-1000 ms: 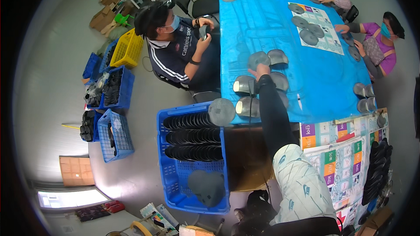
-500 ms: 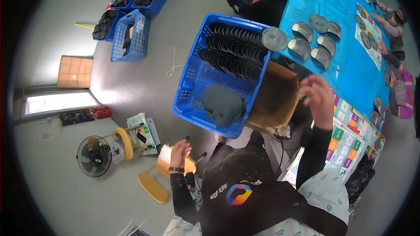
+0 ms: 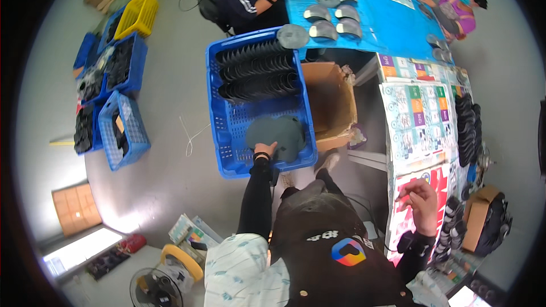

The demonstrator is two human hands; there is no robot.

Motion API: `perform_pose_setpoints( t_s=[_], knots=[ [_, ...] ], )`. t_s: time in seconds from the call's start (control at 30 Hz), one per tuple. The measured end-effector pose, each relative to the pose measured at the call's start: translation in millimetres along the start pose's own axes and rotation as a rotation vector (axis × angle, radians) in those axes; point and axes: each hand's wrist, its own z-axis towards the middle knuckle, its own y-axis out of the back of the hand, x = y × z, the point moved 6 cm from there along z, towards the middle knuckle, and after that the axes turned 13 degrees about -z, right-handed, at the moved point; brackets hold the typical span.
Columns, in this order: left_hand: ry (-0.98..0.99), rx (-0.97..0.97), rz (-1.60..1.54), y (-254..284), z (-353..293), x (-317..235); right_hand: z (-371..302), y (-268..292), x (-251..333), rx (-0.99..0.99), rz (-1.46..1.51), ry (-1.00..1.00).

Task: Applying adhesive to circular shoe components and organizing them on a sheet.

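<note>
My left hand point(image 3: 265, 149) is at the near edge of some dark grey rounded pieces point(image 3: 276, 133), thumb on top and fingers closed at the edge. The pieces lie overlapping at the near end of a large blue plastic crate point(image 3: 214, 131). Rows of curved black pieces point(image 3: 259, 86) stand on edge in the crate's far part. My right hand point(image 3: 421, 202) hovers over a red and white printed sheet point(image 3: 406, 224). Its fingers are loosely bent and apart, with nothing visible in them.
An open cardboard box point(image 3: 352, 105) adjoins the crate's right side. Curved grey pieces point(image 3: 348, 27) lie on the blue-covered table point(image 3: 378, 34), where co-workers sit. A round grey piece point(image 3: 293, 36) rests at the crate's far right corner. More crates point(image 3: 122, 131) stand left; a fan point(image 3: 153, 290) is lower left.
My left hand has moved from beside the yellow chair into the crate, onto the grey pieces. My right hand has moved from near the cardboard box to above the printed sheets. The view has turned.
</note>
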Motion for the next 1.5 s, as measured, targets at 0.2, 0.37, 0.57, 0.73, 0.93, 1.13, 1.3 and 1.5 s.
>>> perform_pose_setpoints(
  t_s=[0.2, 0.37, 0.57, 0.73, 0.93, 1.13, 1.3, 1.5],
  knots=[
    [0.221, -0.324, -0.103, 18, 27, -28, -105, 34, -44, -0.419, -0.008, -0.125],
    [0.229, -0.301, -0.296, -1, 52, -13, -115, 26, -73, -0.474, 0.104, -0.192],
    [0.100, -0.264, -0.284, -3, 49, -18, -106, 23, -82, -0.438, 0.059, -0.177],
    [-0.062, -0.212, -0.366, 5, 55, -30, -101, 26, -86, -0.436, 0.123, -0.190],
    [-0.339, -0.564, -0.407, -2, 45, -52, -89, 15, -90, -0.387, 0.133, -0.195],
    [-0.251, -0.132, -0.368, -29, 60, -67, -84, 2, -85, -0.392, 0.126, -0.189],
    [-0.436, -0.236, -0.375, 19, 13, -85, -80, 1, -90, -0.371, 0.100, -0.191],
    [-0.717, -0.535, -0.628, 142, -89, -69, -57, 8, -88, -0.297, -0.021, -0.188]
  ],
)
